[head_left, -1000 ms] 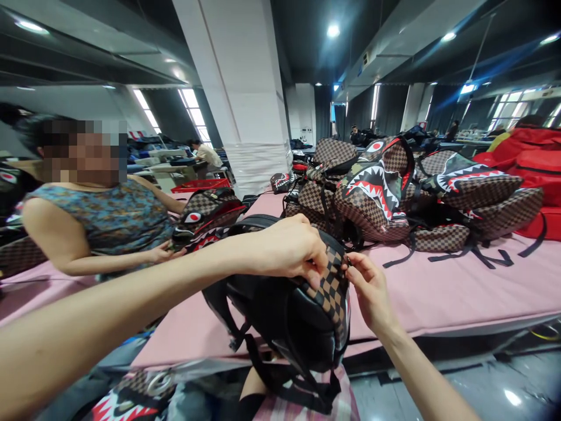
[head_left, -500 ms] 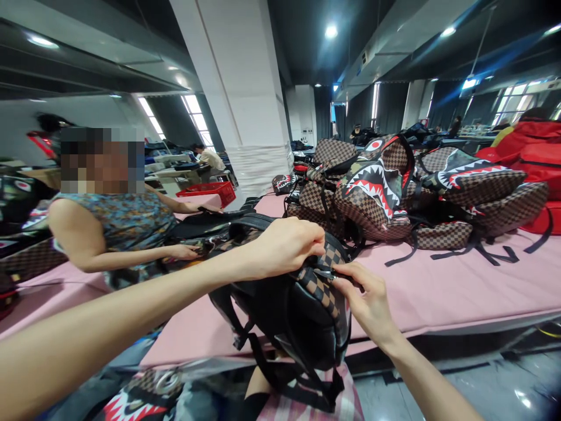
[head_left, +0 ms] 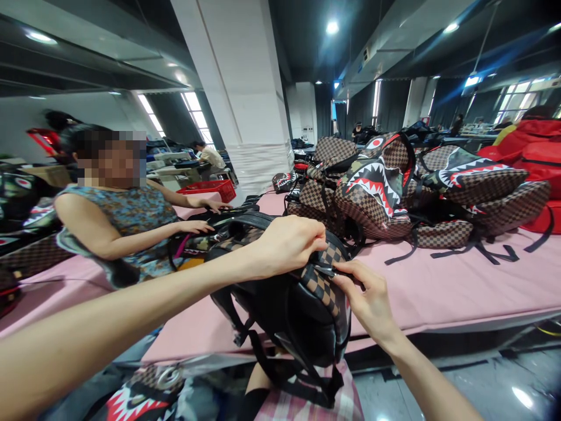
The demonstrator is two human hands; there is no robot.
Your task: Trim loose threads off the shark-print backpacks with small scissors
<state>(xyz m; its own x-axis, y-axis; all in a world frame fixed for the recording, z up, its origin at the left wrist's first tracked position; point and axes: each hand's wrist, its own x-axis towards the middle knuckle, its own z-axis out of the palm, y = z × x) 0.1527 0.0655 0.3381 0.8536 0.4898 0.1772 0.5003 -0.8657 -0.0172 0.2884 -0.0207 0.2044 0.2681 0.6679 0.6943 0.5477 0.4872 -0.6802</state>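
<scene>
Head view: the checkered backpack (head_left: 284, 310) sits at the near edge of the pink table (head_left: 460, 280), its top pinched in the left hand (head_left: 293, 245), whose knuckles hide the exact spot; the right hand (head_left: 367, 295) has come inward from its side, gripping a small metal tool (head_left: 325, 271) close beside the left. Beyond the backpack, shark-mouth backpacks (head_left: 372, 196) crowd the table; left of it, a co-worker (head_left: 116, 222) handles another bag (head_left: 200, 242).

This place looks like a bag workshop: at right, many similar backpacks (head_left: 370, 202) are heaped on a long pink table (head_left: 447, 280), at left is one co-worker (head_left: 125, 213), and far behind are more people (head_left: 211, 156).
</scene>
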